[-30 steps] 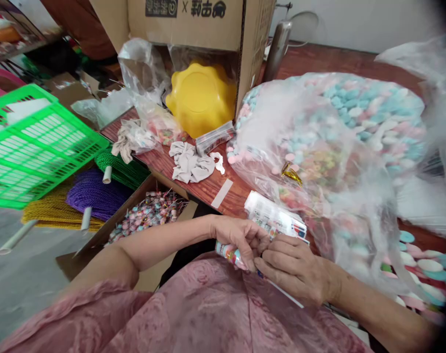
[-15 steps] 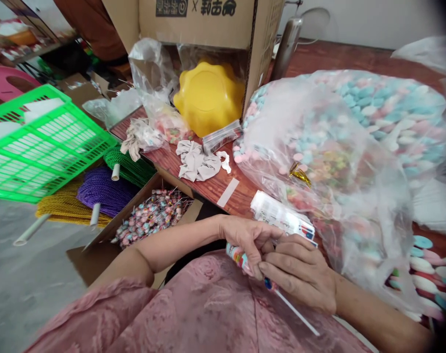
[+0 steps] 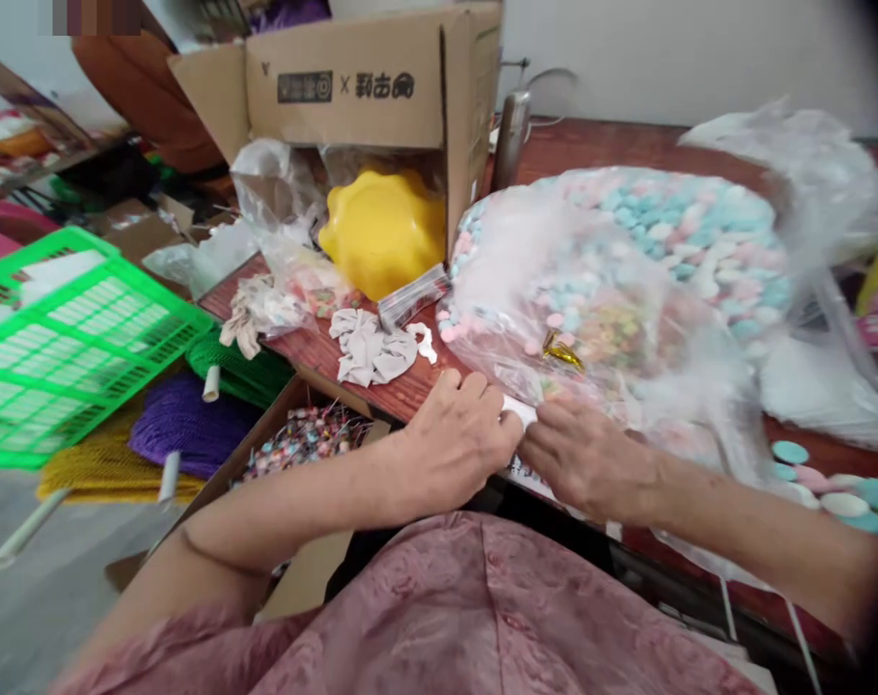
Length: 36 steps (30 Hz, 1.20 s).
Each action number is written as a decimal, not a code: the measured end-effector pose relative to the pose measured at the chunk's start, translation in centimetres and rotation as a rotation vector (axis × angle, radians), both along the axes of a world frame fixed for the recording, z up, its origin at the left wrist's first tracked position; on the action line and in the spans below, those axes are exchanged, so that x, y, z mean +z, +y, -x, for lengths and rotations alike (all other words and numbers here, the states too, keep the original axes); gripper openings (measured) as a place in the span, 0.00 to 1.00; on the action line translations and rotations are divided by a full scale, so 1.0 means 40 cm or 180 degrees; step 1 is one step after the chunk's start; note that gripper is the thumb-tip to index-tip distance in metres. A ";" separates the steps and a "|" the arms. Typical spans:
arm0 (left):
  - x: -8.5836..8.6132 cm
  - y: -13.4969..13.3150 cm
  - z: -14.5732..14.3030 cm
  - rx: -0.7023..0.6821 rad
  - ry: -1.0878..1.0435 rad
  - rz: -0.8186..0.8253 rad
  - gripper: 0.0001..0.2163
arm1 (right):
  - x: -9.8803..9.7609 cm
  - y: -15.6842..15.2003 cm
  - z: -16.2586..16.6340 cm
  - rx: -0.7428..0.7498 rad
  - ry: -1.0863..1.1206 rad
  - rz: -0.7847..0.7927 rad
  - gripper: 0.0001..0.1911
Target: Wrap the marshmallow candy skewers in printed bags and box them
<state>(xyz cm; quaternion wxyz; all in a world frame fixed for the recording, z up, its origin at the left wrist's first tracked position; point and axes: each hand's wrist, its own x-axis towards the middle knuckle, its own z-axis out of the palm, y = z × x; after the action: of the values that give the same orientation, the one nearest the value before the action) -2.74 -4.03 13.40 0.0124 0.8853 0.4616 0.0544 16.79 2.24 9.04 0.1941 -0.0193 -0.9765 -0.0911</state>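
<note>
White printed paper point(image 3: 518, 411) lies at the near edge of the tabletop point(image 3: 584, 150), largely covered; whether it is one sheet or a stack cannot be told. The left hand point(image 3: 457, 439) and right hand point(image 3: 590, 454) meet over it, fingers curled well inward, knuckles up. Fingertips are hidden, so a firm grip cannot be confirmed. The close, two-sided hold appears suited to controlling thin paper.

Taking the paper as dial centre: a gold foil twist point(image 3: 562, 352) rests at 1 o'clock on a clear bag of pastel discs point(image 3: 699, 227), the bag presumably keeping them together. Loose discs point(image 3: 844, 504) lie at 3. Crumpled grey cloth point(image 3: 370, 347) is at 10. A yellow scalloped object point(image 3: 382, 232) stands at 11 before a large cardboard box point(image 3: 344, 121).

At 9, below table level, a carton point(image 3: 309, 579) holds small stick-mounted pieces point(image 3: 309, 432), likely put there for reach. Beyond are a purple bundle point(image 3: 193, 425) and green crate point(image 3: 106, 357).

The tabletop is reddish, wood-grained; the floor point(image 3: 19, 618) grey, the wall point(image 3: 627, 58) pale. Another person point(image 3: 146, 87) is at 10.
</note>
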 end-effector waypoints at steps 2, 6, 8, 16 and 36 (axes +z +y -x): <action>-0.008 -0.029 -0.030 0.0180 -0.0054 -0.0686 0.07 | -0.007 0.054 0.006 -0.0528 0.0350 0.0056 0.15; -0.131 0.008 -0.065 -0.0035 -0.1662 -0.0225 0.11 | 0.008 0.071 0.029 -0.1284 0.1393 0.1344 0.13; -0.184 0.061 -0.063 0.0014 -0.2840 0.0440 0.15 | 0.014 0.030 0.047 -0.1302 0.1643 0.2622 0.11; -0.170 0.076 -0.036 -0.0068 -0.3833 -0.0024 0.34 | -0.007 -0.035 0.046 -0.1443 0.1296 0.4279 0.13; -0.263 -0.172 0.357 0.1554 -0.1024 0.0012 0.13 | -0.126 -0.187 0.138 -0.0965 0.1809 0.4779 0.13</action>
<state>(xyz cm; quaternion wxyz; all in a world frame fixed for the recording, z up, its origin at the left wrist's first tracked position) -17.02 -10.93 2.87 0.0737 0.7280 0.6533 0.1946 11.27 -5.25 4.02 0.3553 -0.2985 -0.6776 0.5705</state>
